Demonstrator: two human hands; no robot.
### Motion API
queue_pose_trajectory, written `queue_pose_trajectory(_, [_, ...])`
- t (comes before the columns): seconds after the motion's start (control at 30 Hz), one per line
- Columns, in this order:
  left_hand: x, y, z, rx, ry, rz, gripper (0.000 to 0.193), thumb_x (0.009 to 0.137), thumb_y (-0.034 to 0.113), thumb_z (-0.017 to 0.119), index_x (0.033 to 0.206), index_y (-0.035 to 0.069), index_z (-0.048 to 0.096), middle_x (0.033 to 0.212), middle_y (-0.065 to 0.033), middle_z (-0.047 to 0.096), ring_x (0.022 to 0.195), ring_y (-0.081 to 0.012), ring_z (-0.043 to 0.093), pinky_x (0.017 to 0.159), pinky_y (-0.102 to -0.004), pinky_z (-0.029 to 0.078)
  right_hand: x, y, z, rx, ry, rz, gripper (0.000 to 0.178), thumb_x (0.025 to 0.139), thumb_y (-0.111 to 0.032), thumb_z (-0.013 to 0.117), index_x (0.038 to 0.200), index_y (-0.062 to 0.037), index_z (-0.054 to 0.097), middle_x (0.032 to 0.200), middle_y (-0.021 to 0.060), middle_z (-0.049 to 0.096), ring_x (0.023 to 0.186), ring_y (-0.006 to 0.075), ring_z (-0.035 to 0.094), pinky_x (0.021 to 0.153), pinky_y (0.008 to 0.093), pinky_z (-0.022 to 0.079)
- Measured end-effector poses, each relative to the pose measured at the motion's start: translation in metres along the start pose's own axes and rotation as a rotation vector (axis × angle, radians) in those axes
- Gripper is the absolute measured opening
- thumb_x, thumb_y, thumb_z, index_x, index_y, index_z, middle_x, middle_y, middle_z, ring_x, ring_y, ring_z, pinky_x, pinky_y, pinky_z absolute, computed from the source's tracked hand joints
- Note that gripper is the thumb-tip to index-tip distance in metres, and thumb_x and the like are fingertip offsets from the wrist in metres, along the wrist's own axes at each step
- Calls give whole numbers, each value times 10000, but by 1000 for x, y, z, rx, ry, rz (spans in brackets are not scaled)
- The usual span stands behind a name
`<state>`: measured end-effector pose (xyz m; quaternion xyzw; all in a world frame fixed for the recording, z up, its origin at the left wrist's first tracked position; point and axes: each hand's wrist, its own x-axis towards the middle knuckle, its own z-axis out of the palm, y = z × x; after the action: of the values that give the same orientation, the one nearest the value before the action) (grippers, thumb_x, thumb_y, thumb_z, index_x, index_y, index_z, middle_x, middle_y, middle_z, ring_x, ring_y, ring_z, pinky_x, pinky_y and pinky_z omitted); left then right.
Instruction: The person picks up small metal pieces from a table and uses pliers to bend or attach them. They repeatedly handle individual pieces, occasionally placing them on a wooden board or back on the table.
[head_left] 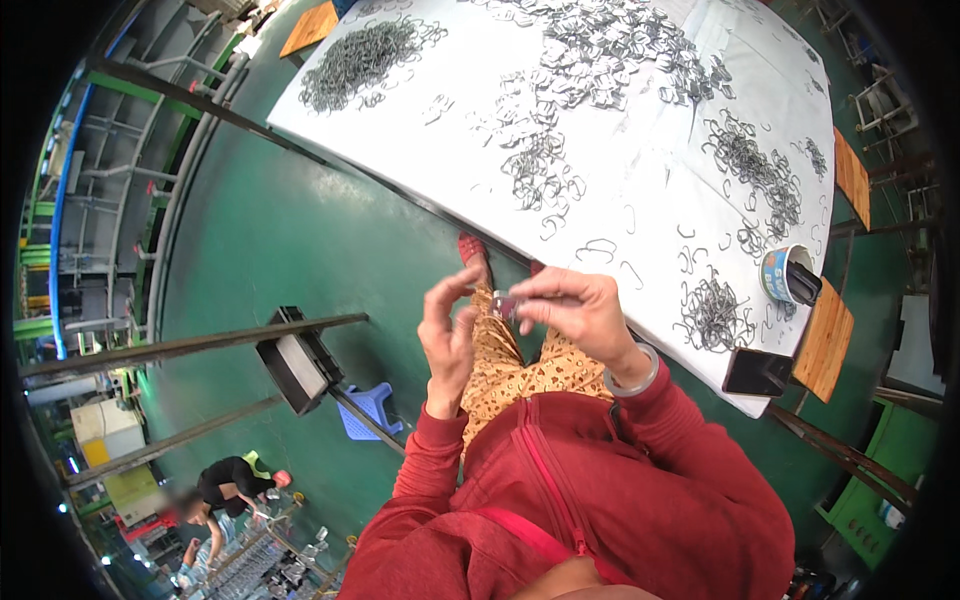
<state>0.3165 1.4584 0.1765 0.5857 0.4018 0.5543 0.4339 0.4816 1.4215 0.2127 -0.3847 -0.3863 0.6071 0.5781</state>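
Observation:
My right hand (585, 312) is pinching a small metal piece (501, 300), blurred and too small to make out fully, in front of my lap. Facing it, my left hand (447, 335) has its fingers curled loosely and apart, with nothing visible in them. Both hands are off the near edge of the white-covered table (620, 215). Nearest on that table lie some loose bent wire loops (600, 247). Further right is a heap of dark wire rings (715, 312).
Heaps of metal buckles (600, 55) and wire loops (355, 62) cover the far table. At the right stand a paper tub (778, 275) and a black box (757, 373). A blue stool (368, 410) and black bin (298, 362) are left; a person (235, 480) works beyond.

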Motion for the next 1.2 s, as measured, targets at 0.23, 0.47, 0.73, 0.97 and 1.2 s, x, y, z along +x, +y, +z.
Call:
queue_pose_trajectory(0.23, [151, -60, 71, 560, -403, 336, 106, 800, 110, 633, 883, 66, 681, 753, -95, 598, 729, -268, 526, 691, -354, 435, 1, 5, 2, 42, -167, 124, 161, 831, 88, 555, 978, 53, 610, 933, 85, 627, 872, 127, 619, 757, 230, 503])
queue_pose_trajectory(0.47, [205, -104, 139, 1022, -789, 670, 83, 753, 94, 598, 816, 82, 650, 826, -85, 593, 849, -262, 555, 725, -356, 475, -5, 4, -1, 43, -117, 141, 145, 849, 45, 554, 988, 40, 596, 918, 71, 649, 865, 109, 620, 753, 226, 493])
queue_pose_trajectory(0.73, [188, -73, 97, 734, -555, 349, 139, 805, 142, 590, 877, 38, 646, 839, -147, 621, 808, -310, 590, 733, -386, 466, -11, 0, 5, -35, -73, 107, 166, 833, 40, 575, 995, 37, 610, 904, 46, 649, 803, 64, 604, 659, 185, 473])
queue_pose_trajectory(0.97, [97, 22, 15, 199, -322, -126, 129, 829, 88, 631, 903, -16, 648, 712, -62, 646, 624, -98, 592, 585, -226, 468, -15, 6, 12, -68, 57, 86, 304, 802, 45, 621, 1104, 26, 586, 976, 59, 620, 788, 68, 598, 683, 181, 488])
queue_pose_trajectory(1.2, [21, 61, -8, 362, -292, 325, 149, 708, 29, 711, 830, 36, 625, 901, -81, 623, 851, -209, 582, 722, -307, 466, -13, 7, 19, -3, 188, -124, 197, 803, 48, 630, 1000, 47, 612, 889, 93, 663, 737, 97, 609, 630, 199, 496])
